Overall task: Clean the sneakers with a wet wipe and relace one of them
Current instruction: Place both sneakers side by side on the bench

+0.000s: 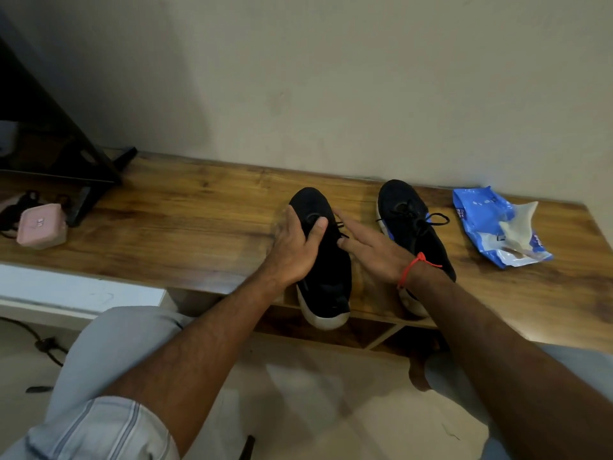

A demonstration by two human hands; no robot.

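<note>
Two black sneakers stand on the wooden desk [199,207], toes to the wall. The left hand [295,247] grips the left sneaker [326,270], fingers curled round its side and thumb on the upper; its white heel hangs over the desk edge. The right hand [371,249] lies beside that sneaker with fingers straight, tips at the lace [340,227]. The right sneaker [411,220] stands near a blue wipes pack [481,220], apart from it. A pink box [41,225] sits far left.

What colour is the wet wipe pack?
Blue with white, seen in the head view: wet wipe pack.
</note>
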